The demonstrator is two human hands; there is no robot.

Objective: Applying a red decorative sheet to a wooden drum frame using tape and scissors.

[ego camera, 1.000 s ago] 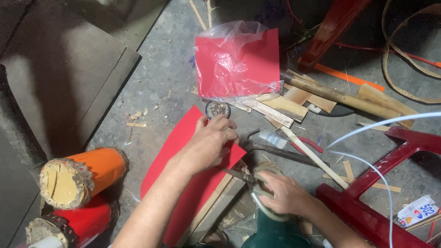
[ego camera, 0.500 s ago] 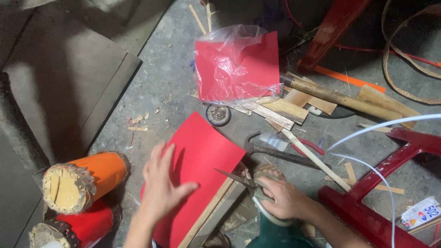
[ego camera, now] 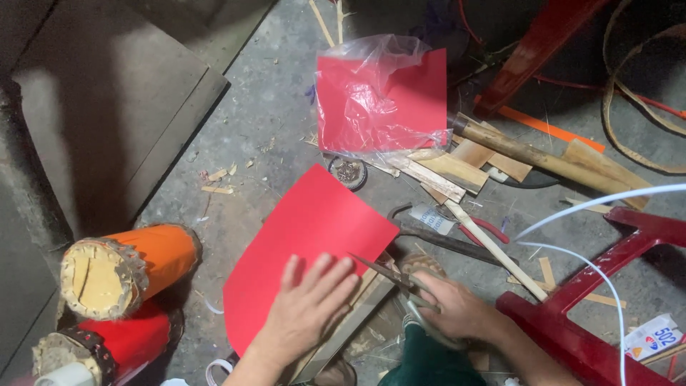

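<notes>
Flatly, left hand [ego camera: 307, 304] presses red paper [ego camera: 304, 246].

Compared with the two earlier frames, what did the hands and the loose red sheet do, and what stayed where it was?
The left hand drew back from the small round tin, which it covered a second ago, and now lies flat on the near edge of the red sheet. The right hand keeps hold of the scissors, blades open, tips now at the sheet's edge. The bagged red paper, the orange drum and the wood scraps have not moved.
</notes>
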